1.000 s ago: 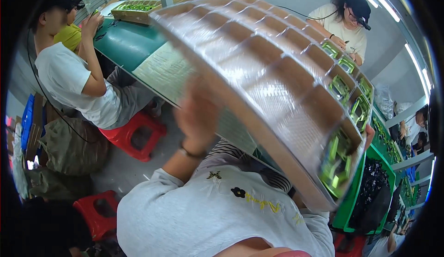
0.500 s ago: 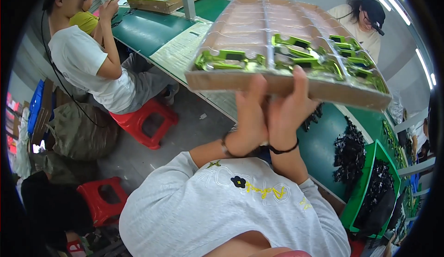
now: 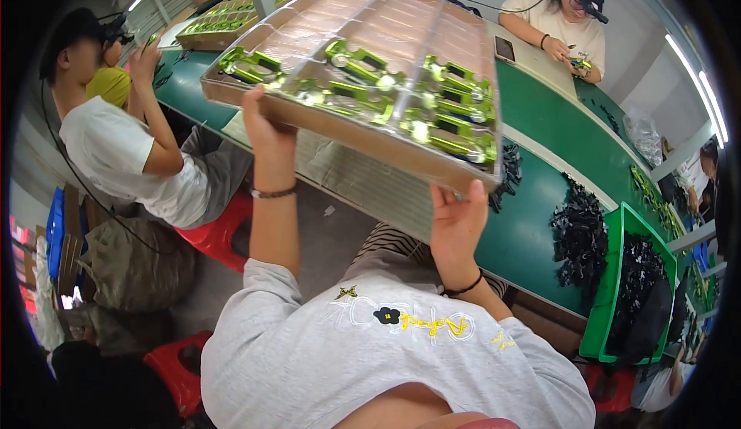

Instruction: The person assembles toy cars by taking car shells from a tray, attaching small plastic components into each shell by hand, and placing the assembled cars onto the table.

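I hold up a large compartment tray (image 3: pixel 370 142), a clear plastic insert in a brown frame, above the edge of the green table. My left hand (image 3: pixel 266 132) grips its near left corner from below. My right hand (image 3: pixel 455 224) holds the near right corner, fingers over the rim. Several shiny green toy cars (image 3: pixel 363 62) lie in the compartments nearest me; the far compartments look empty. The tray tilts slightly toward me. My grey shirt fills the bottom of the view.
A long green table (image 3: pixel 556 143) runs from upper left to right. On it lie heaps of black parts (image 3: pixel 579 228), a green bin (image 3: pixel 617 282) and another tray of green cars (image 3: pixel 231 12). One person in white sits at left on a red stool (image 3: pixel 220 232); another works at the far side (image 3: pixel 563 20).
The tray has swung down from steeply tilted in front of me to nearly level. My hands have moved apart, from together under its middle to its two near corners.
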Tool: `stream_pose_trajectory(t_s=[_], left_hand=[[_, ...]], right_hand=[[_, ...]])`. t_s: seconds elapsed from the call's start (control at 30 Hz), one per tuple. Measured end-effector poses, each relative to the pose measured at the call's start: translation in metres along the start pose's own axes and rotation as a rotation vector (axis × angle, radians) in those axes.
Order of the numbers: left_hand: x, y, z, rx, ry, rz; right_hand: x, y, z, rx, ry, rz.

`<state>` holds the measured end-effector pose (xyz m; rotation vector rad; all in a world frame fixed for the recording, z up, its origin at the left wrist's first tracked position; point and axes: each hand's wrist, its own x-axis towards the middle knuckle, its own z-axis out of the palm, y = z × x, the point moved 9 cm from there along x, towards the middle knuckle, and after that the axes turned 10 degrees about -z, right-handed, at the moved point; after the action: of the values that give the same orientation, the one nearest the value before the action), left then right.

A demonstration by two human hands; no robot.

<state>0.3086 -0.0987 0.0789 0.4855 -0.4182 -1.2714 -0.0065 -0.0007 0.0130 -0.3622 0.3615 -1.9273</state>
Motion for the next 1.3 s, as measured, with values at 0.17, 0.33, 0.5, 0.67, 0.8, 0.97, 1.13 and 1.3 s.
stream_pose_trajectory(t_s=[0.17,0.33,0.5,0.67,0.8,0.97,1.13,1.3], left_hand=[[0.043,0.023,-0.044,0.065,0.140,-0.052],[0.039,0.015,-0.069,0.098,0.105,-0.147],[0.107,-0.003,-0.154,0.152,0.340,-0.054],[0.124,0.002,-0.139,0.835,0.330,0.066],[0.096,0.050,-0.074,1.498,0.192,0.616],[0.091,-0.004,0.017,1.856,-0.476,0.709],[0.135,-0.056,-0.006,2.330,-0.704,0.457],[0.080,-0.030,0.081,1.992,-0.799,0.953]], right_hand=[[0.003,0.000,0.008,-0.065,0.004,0.087],[0.001,0.031,0.015,-0.289,-0.133,0.256],[0.040,0.065,0.021,-0.484,-0.234,0.264],[0.054,0.082,0.021,-0.810,-0.352,0.388],[0.051,0.036,0.024,-1.274,-0.715,-0.060],[0.041,-0.008,0.017,-0.852,-0.461,0.149],[0.029,-0.044,-0.013,-0.830,-0.400,0.149],[0.023,-0.118,-0.063,-0.875,-0.090,-0.024]])
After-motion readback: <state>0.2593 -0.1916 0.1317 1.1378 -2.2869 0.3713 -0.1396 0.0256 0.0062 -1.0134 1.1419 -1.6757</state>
